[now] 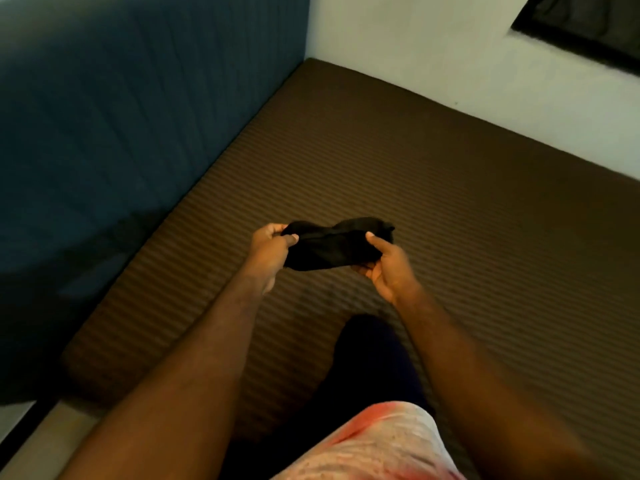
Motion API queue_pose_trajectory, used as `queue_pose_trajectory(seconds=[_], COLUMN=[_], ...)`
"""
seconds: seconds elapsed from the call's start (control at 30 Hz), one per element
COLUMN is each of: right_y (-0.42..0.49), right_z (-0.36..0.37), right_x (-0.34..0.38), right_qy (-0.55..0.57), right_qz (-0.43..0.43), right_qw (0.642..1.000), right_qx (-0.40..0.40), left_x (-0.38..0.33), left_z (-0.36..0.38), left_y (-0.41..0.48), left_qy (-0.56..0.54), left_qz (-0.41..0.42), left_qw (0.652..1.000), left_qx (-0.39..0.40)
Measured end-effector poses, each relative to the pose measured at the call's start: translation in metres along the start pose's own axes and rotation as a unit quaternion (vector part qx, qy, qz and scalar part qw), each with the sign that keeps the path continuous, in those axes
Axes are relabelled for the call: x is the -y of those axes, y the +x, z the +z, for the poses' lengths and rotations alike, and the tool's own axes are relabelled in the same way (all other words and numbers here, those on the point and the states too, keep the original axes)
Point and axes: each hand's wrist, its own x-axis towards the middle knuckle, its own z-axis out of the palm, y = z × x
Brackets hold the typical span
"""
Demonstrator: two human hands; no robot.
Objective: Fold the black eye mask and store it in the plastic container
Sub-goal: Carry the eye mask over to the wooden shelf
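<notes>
The black eye mask (334, 242) is held up in the air above the brown striped mattress (450, 209), stretched between both hands. My left hand (268, 249) pinches its left end between thumb and fingers. My right hand (388, 265) grips its right end, thumb on top and fingers curled underneath. The mask looks bunched and partly creased along its length. No plastic container is in view.
A blue padded headboard (121, 133) rises along the mattress's left side. A white wall (467, 57) borders the far side, with a dark window frame (581, 26) at the top right. My dark-clothed knee (370, 362) rests on the mattress below the hands.
</notes>
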Motion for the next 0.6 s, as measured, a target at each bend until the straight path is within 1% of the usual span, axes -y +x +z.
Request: queue_pose_trajectory(seconds=[0.1,0.2,0.43,0.6], right_y=[-0.041,-0.071,-0.109,-0.127], right_z=[0.005,0.007,0.002,0.008], right_x=[-0.005,-0.007,-0.009,-0.01], right_qy=[0.002,0.011,0.025,0.038], right_qz=[-0.006,-0.017,-0.043,-0.047], right_qw=[1.0,1.0,0.996,0.995], right_qx=[0.007,0.005,-0.067,-0.078], left_x=[-0.009,-0.015,-0.028,-0.03], left_z=[-0.018,-0.029,-0.03,-0.037], left_y=[-0.035,-0.059,-0.097,-0.105], left_qy=[0.01,0.031,0.087,0.104], left_qz=[0.02,0.035,0.064,0.076], left_qw=[1.0,0.999,0.993,0.99], left_qx=[-0.001,0.013,0.04,0.052])
